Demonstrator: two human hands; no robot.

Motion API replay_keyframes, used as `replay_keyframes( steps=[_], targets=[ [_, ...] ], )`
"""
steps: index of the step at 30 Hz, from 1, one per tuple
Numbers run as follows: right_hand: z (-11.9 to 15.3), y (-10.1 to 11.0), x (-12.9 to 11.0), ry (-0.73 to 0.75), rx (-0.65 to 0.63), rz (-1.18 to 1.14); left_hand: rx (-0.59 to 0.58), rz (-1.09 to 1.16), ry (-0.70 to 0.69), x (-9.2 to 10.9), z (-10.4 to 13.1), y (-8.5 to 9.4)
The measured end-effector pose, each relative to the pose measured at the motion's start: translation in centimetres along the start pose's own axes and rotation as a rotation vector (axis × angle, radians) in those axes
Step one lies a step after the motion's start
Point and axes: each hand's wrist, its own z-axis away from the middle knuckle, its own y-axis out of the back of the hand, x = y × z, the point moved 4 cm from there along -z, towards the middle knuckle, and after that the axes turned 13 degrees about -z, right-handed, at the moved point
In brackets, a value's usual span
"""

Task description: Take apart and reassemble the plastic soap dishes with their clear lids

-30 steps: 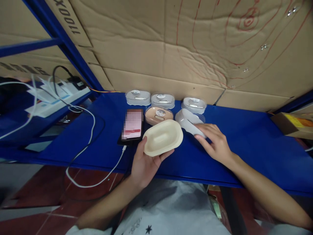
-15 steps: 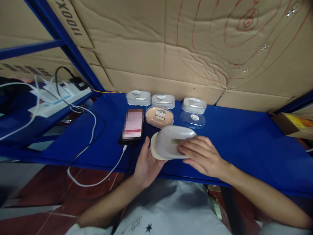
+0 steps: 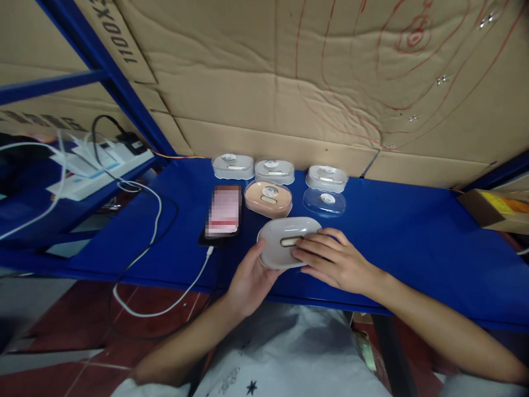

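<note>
- A grey oval case (image 3: 273, 252) is held up above the near middle of the blue counter (image 3: 397, 237), its slotted face turned toward the viewer.
- The left hand (image 3: 250, 278) cups the case from the near left, thumb at its left edge and fingers underneath.
- The right hand (image 3: 335, 260) is partly closed over the case's right end, its fingertips close to the slot (image 3: 290, 241), where a cream strip shows.
- As far as can be judged, the grey shell is already on its cream inner part; whether it is fully seated cannot be told.
- Left undone: a clear plastic cover (image 3: 317, 205) with a round sticker lies on its own beyond the right hand, not yet on the held case.
- Four cases look finished, with clear covers on: a peach case (image 3: 260, 204) just beyond the held one, and a far-left grey case (image 3: 231, 170), a middle grey case (image 3: 274, 173) and a right grey case (image 3: 326, 181) along the cardboard wall (image 3: 231, 94).
- A phone (image 3: 224, 212) rests at left, beside the peach case.
</note>
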Motion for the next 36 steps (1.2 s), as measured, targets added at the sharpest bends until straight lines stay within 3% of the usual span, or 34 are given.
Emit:
replay_keyframes(
  steps=[6, 10, 12, 15, 18, 21, 29, 34, 36],
  targets=[
    [0.1, -0.9, -0.3, 0.05, -0.055, 0.045, 0.011, 0.049, 0.005, 0.3, -0.1, -0.2],
    [0.4, -0.5, 0.7, 0.008, -0.042, -0.089, 0.026, 0.058, 0.009, 0.2, -0.1, 0.0],
    [0.8, 0.1, 2.5, -0.113, 0.013, -0.12, 0.042, 0.047, -0.01, 0.3, -0.1, 0.1],
    [2.2, 0.9, 6.4, -0.411, 0.096, -0.03, 0.069, 0.022, -0.005, 0.3, -0.2, 0.4],
    [3.6, 0.6, 9.4, -0.603, 0.024, 0.083, 0.077, 0.003, 0.04, 0.2, -0.3, 0.4],
    [4.3, 0.0, 10.6, -0.651, -0.064, 0.111, 0.067, 0.001, 0.056, 0.1, -0.3, 0.4],
    [4.7, -0.1, 11.4, -0.648, -0.042, -0.026, 0.049, -0.055, 0.098, -0.2, -0.3, 0.4],
    [3.6, 0.9, 9.8, -0.704, 0.221, -0.322, 0.098, -0.077, 0.115, -0.3, -0.4, 0.5],
    [2.7, 0.9, 7.8, -0.644, 0.236, -0.413, 0.078, -0.079, 0.11, -0.3, -0.4, 0.4]
  ],
)
